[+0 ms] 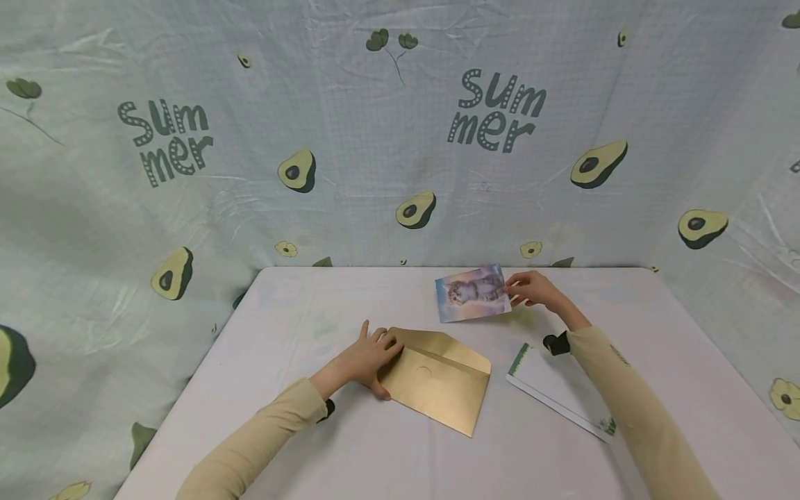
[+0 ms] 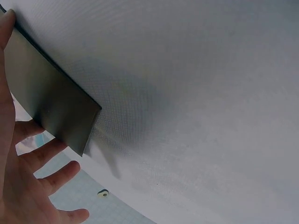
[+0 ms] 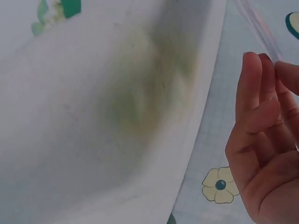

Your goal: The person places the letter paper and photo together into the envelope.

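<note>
A gold envelope (image 1: 437,389) with its flap raised lies at a slant in the middle of the table. My left hand (image 1: 369,357) grips its left end, thumb at the near edge and fingers at the far edge; in the left wrist view the envelope (image 2: 51,88) spans between thumb and fingers, with some fingers spread free. Beyond it, a card with a kitten picture (image 1: 473,295) is held tilted near the table's back edge. My right hand (image 1: 534,290) pinches the card's right edge. In the right wrist view the card (image 3: 259,25) shows almost edge-on at the fingertips.
A flat white item with green leafy decoration (image 1: 550,385) lies at the right, partly beneath the right forearm. The white table (image 1: 300,444) ends at a printed cloth backdrop (image 1: 356,139) with avocados and lettering. Each wrist wears a black strap.
</note>
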`<action>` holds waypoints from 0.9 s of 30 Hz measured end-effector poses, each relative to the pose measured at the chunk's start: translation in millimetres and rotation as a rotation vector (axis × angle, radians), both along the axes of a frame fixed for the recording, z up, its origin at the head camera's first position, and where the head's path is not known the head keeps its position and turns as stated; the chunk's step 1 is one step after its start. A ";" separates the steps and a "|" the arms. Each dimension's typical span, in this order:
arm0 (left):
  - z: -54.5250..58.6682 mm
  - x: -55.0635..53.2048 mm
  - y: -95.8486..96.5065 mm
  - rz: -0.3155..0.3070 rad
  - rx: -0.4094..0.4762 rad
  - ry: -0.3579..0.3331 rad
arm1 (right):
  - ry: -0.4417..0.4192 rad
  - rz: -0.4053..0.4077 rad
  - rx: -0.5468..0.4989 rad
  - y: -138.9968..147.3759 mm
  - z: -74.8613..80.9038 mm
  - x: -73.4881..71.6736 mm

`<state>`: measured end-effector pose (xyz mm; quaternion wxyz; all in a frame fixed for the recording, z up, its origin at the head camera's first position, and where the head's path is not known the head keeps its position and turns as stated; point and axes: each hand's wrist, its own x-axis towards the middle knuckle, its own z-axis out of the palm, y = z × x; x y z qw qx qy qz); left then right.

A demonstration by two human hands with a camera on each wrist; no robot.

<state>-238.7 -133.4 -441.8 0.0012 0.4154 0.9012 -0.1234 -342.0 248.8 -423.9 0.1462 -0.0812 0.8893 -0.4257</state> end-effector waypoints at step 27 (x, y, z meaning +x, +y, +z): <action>-3.0 -0.7 -2.0 -0.003 0.016 0.008 | -0.037 -0.068 -0.183 -8.1 -13.5 39.6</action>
